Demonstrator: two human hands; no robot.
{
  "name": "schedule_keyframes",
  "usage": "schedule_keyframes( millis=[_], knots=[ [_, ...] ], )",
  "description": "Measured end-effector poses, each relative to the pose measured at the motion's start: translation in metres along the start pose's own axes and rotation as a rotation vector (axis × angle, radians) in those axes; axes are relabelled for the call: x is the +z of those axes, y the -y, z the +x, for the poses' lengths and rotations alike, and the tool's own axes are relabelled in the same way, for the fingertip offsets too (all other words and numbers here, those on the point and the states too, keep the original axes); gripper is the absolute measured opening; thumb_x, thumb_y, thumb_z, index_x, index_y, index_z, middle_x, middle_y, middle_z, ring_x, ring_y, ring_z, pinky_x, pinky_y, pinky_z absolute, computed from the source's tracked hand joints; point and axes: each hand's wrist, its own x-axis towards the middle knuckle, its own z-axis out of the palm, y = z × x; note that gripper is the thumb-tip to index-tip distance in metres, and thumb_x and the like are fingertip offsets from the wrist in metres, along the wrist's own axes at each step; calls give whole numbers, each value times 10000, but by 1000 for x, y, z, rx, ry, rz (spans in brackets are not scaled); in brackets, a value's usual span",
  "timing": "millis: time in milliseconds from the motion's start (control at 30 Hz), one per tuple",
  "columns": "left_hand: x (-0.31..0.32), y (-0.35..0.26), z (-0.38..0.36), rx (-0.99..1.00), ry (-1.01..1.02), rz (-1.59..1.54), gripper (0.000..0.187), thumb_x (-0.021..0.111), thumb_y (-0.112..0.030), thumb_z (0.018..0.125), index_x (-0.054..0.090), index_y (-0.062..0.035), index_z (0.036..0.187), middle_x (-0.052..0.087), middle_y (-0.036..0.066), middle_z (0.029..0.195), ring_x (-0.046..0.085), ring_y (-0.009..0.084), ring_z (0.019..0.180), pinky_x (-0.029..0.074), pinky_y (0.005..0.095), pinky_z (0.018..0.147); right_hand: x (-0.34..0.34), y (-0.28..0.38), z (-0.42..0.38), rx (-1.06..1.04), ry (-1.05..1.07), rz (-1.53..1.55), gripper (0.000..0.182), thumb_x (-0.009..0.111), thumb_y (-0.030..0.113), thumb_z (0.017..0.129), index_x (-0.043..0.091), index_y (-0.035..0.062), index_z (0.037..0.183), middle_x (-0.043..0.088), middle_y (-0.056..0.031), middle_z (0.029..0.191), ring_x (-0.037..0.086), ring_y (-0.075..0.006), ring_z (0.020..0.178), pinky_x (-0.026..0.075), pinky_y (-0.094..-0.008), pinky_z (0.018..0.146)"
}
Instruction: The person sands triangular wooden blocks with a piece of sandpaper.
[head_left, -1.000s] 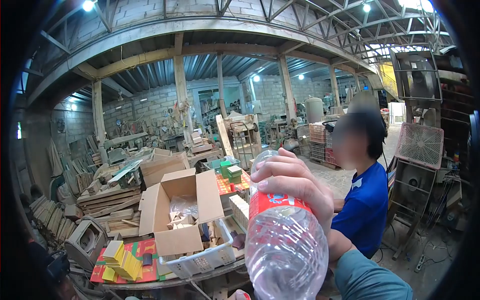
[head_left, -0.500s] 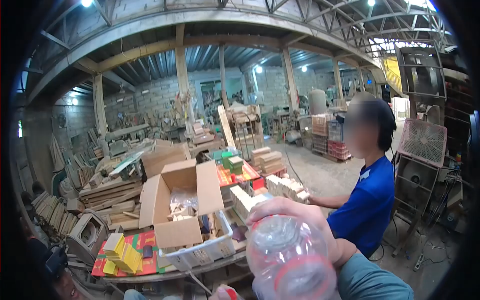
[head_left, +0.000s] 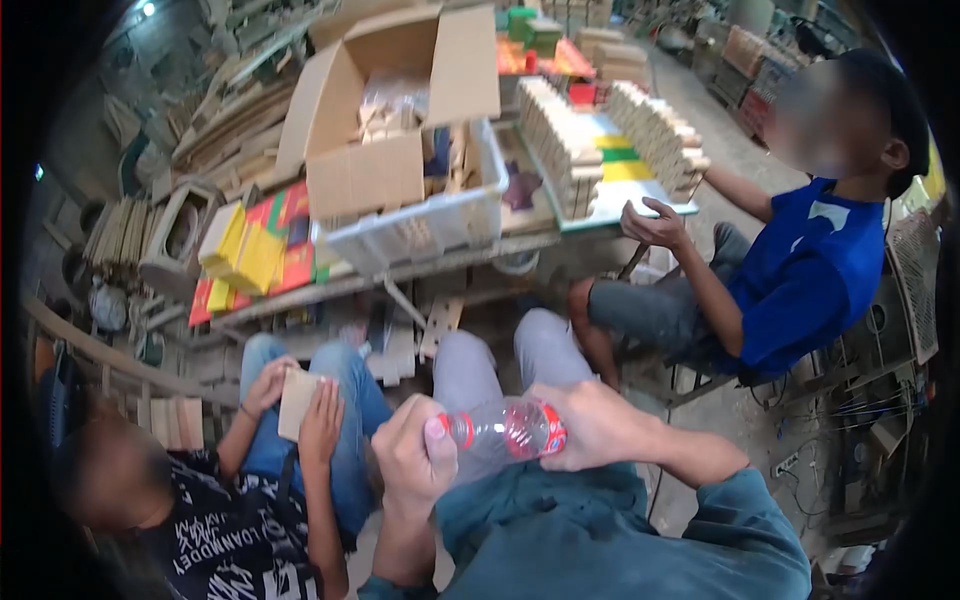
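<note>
Pale lettering point(head_left: 224, 548) is running across a black shirt point(head_left: 190, 500), seemingly reading "LOANMODDEY"; the bottle's red label point(head_left: 552, 430) is showing marks too small to read.

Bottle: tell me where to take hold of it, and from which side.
Wrap the right hand round the body of the bottle at the red label, coming from the right; steady the narrow red top from the left with the left hand. It lies roughly sideways, top to the left, and the wider body should give the firmer grip.

Clear bottle point(head_left: 503, 428) with red-and-white label point(head_left: 551, 430), red cap point(head_left: 458, 430).
</note>
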Motion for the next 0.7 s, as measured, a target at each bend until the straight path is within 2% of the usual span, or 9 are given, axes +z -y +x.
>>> schedule_keyframes(
  millis=[267, 333, 433, 467, 500, 567, 600, 667, 700],
  knots=[
    [-11, 12, -5, -430, 393, 106, 279, 475, -92, 902, 528, 26, 655, 501, 199, 585, 542, 370, 541, 400, 402, 495, 20, -2, 6, 133, 53, -300, 426, 746, 190, 588, 501, 15, 889, 611, -197, 716, 628, -369, 702, 507, -431, 624],
    [-12, 17, -6, -475, 430, 117, 305, 468, -118, 910, 530, 28, 650, 512, 203, 589, 552, 370, 549, 402, 405, 493, 25, -4, 7, 104, 47, -296, 461, 737, 191, 579, 505, -46, 899, 623, -215, 712, 630, -402, 672, 500, -455, 595],
    [-11, 34, -11, -268, 356, 34, 297, 470, -140, 891, 512, 17, 642, 467, 179, 575, 522, 346, 506, 393, 399, 461, 23, -16, 13, 30, 250, -67, 458, 747, 190, 546, 529, -52, 868, 628, -197, 710, 636, -365, 650, 505, -425, 586],
    [-14, 41, -14, -62, 365, -6, 284, 478, -153, 877, 500, 0, 639, 434, 151, 580, 499, 317, 484, 389, 388, 446, 24, -21, 16, 33, 257, -65, 458, 747, 190, 546, 529, -52, 868, 628, -197, 710, 636, -365, 650, 505, -425, 586],
    [-15, 45, -16, 140, 369, -44, 272, 486, -166, 863, 489, -17, 636, 402, 123, 585, 475, 288, 461, 386, 376, 431, 26, -27, 20, -63, 420, 227, 472, 757, 190, 524, 538, -56, 862, 627, -186, 707, 643, -324, 654, 509, -397, 595],
    [-10, 47, -16, 237, 383, -86, 268, 491, -187, 858, 480, -33, 639, 378, 100, 601, 455, 260, 454, 384, 364, 421, 47, -49, 24, -114, 793, 644, 500, 799, 151, 485, 561, -58, 872, 630, -136, 715, 637, -218, 665, 510, -338, 613],
    [-9, 48, -15, 346, 394, -128, 265, 495, -209, 852, 471, -49, 643, 354, 76, 616, 435, 232, 447, 381, 351, 411, 61, -57, 23, -113, 800, 647, 500, 799, 151, 485, 561, -58, 872, 630, -136, 715, 637, -218, 665, 510, -338, 613],
    [-7, 47, -13, 372, 448, -140, 299, 489, -242, 870, 468, -54, 639, 375, 69, 624, 444, 220, 458, 386, 344, 403, 87, -67, 23, -37, 1280, 1385, 512, 826, 97, 518, 548, -60, 918, 621, -123, 740, 628, -222, 677, 504, -352, 613],
    [-3, 45, -12, 410, 453, -191, 300, 496, -246, 867, 470, -51, 641, 379, 69, 626, 448, 220, 465, 387, 342, 402, 103, -69, 18, -48, 1373, 1645, 544, 844, 67, 557, 526, -61, 980, 610, -136, 768, 628, -244, 687, 496, -361, 603]
  ],
)
